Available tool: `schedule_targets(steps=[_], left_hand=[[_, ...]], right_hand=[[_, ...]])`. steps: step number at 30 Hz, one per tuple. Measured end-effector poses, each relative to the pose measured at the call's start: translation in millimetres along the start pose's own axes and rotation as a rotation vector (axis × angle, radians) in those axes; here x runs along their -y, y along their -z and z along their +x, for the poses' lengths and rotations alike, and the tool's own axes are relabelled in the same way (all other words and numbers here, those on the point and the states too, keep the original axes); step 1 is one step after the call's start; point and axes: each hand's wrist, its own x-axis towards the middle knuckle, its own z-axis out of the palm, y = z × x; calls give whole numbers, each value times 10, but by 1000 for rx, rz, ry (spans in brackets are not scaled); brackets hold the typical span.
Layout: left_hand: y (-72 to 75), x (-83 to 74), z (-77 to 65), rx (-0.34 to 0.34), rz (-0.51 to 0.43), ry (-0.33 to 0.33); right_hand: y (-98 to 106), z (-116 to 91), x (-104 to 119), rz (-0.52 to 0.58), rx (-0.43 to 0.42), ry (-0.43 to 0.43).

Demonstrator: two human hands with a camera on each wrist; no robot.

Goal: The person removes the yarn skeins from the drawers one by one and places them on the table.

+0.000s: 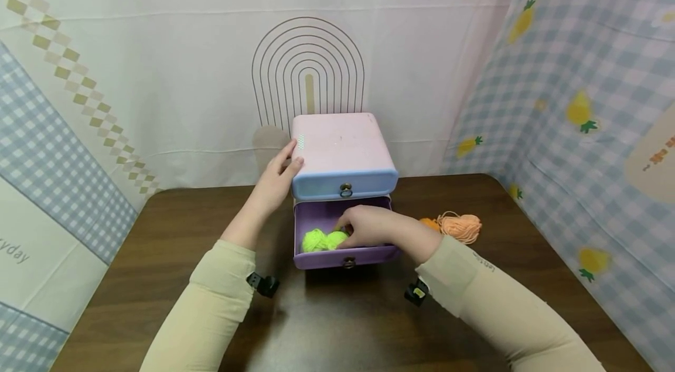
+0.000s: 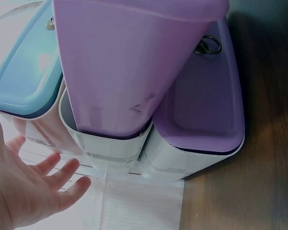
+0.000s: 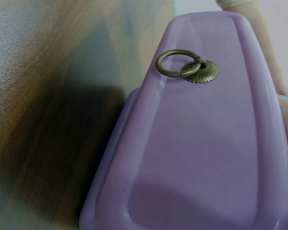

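Note:
A small drawer cabinet with a pink top (image 1: 340, 140) stands on the table. Its light blue upper drawer (image 1: 369, 183) is closed, while the purple middle drawer (image 1: 316, 260) is pulled out. Inside lie two neon yellow-green yarn balls (image 1: 314, 240). My right hand (image 1: 371, 224) reaches into this drawer, thumb and fingers bent round the right-hand ball; its inner fingers are hidden. At the cabinet's upper left edge, my left hand (image 1: 278, 180) rests with fingers extended. The left wrist view shows that hand (image 2: 38, 187) beside the cabinet, fingers spread and holding nothing.
Peach yarn (image 1: 461, 228) and a darker orange yarn ball (image 1: 429, 223), partly behind my right forearm, lie right of the cabinet. A purple lower drawer (image 2: 206, 100) sits closed under the pulled-out one. Patterned cloth (image 1: 205, 67) hangs behind the wooden table (image 1: 337, 325).

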Motion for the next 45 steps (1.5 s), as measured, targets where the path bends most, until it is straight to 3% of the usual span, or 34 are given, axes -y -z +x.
schedule_targets(steps=[13,19,22,37,45], left_hand=[[-20,-14,-17,-7,-14,18],[3,-92,-29,12,-28,43],[-3,-34,-8,7,-22,37],[-11,-10,2,-2,-22,23],[-11,-22,-9,-1,-25,27]], right_hand=[[-14,-19,-13,-40,-19,24],[24,-30,-18,-22,-35,35],[30,-33,-40,-9,-47,53],[37,-122,-79,-11,-151,-11],[47,-205,-116,-12,-227,-1]])
